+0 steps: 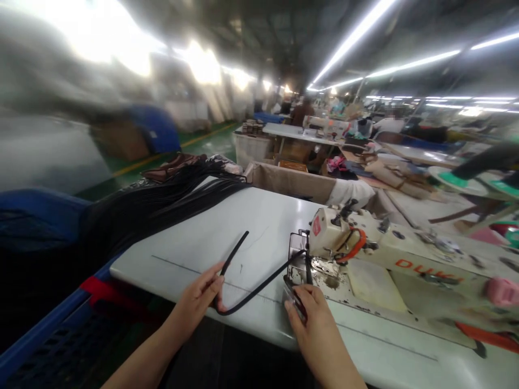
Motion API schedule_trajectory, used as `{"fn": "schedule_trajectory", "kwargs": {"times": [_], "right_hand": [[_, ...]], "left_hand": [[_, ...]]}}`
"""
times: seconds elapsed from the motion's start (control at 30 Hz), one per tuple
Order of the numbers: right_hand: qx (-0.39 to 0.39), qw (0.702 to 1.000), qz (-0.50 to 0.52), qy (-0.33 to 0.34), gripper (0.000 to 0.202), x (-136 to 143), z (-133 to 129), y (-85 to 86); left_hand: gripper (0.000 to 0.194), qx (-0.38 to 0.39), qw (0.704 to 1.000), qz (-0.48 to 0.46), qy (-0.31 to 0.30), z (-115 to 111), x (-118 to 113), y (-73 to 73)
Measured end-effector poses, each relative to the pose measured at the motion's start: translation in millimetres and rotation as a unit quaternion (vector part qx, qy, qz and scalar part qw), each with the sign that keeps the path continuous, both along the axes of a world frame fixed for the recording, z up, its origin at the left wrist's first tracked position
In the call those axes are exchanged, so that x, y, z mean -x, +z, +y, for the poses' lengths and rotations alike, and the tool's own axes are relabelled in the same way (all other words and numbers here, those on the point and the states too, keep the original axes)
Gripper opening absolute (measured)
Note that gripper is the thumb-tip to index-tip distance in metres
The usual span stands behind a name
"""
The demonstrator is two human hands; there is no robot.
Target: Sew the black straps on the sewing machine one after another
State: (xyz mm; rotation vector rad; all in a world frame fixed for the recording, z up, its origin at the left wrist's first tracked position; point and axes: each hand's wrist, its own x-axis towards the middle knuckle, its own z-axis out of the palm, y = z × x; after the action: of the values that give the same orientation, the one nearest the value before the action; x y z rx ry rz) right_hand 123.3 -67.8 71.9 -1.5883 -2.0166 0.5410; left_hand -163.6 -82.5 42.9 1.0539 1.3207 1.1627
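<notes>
My left hand [205, 287] is closed around a narrow black strip [259, 290] near one end, and a short length sticks up past the fingers. From there the strip loops below the table edge and runs up to the needle area of a white sewing machine [324, 232]. My right hand [314, 313] is closed in front of the machine, its fingers around a dark, shiny piece [290, 293] that I cannot make out. Another length of black strip [308, 269] comes down from the needle area towards those fingers. The sewing area is partly hidden.
A long bundle of black strips [178, 200] lies over the left side of the white table [251, 216]. Beside it stands a blue crate [57, 324] with red cloth. A fabric-lined bin [284, 181] is behind the table. Other workstations and people are farther back.
</notes>
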Motion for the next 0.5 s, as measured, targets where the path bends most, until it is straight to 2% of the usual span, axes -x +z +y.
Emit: {"fn": "schedule_trajectory", "kwargs": {"times": [0.1,0.23,0.33,0.5], "right_hand": [[0.060,0.989,0.108,0.078,0.018,19.2,3.5,5.5],[0.167,0.959,0.177,0.142,0.018,45.3,7.0,11.0],[0.210,0.943,0.207,0.151,0.022,58.4,10.6,7.6],[0.202,0.948,0.212,0.127,0.024,67.3,18.7,-0.7]], "left_hand": [[0.071,0.008,1.000,0.001,-0.015,-6.7,2.3,-2.8],[0.071,0.004,0.998,0.027,-0.054,-12.9,1.7,-4.7],[0.067,-0.001,0.996,0.059,-0.068,-17.3,-0.6,-4.2],[0.062,-0.005,0.995,0.063,-0.083,-22.9,-4.5,-1.5]]}}
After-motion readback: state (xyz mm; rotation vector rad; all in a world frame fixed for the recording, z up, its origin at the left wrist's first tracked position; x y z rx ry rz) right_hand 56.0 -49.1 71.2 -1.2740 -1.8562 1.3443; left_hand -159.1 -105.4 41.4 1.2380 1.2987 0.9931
